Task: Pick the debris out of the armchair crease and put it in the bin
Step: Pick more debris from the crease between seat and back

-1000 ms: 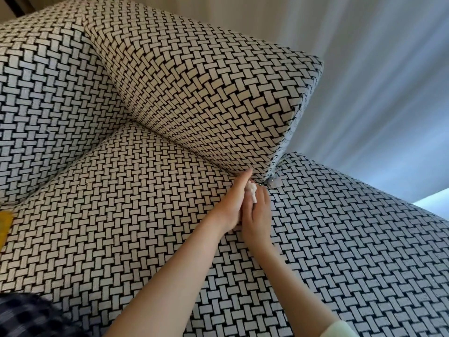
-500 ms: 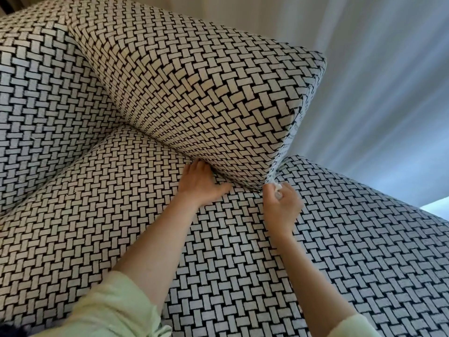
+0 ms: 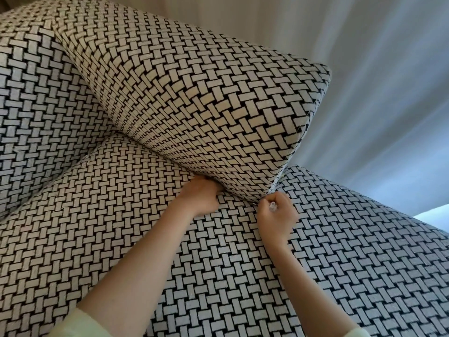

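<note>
My right hand is clenched round white debris at the cushion corner. My left hand probes the crease - fingers hidden, grip undeterminable. Risk: a slackened fist drops scraps back in.

head-worn view, close, downward onto armchair

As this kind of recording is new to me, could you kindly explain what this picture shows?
There is no machine here: the single picture comes from a camera worn on a person's head, looking down at their two bare hands. The surface is an armchair covered in black-and-white woven fabric, with a pale curtain behind. The left hand reaches into the crease under the big cushion, its fingertips hidden. The right hand is curled round a small white scrap. No bin is in view.
</note>
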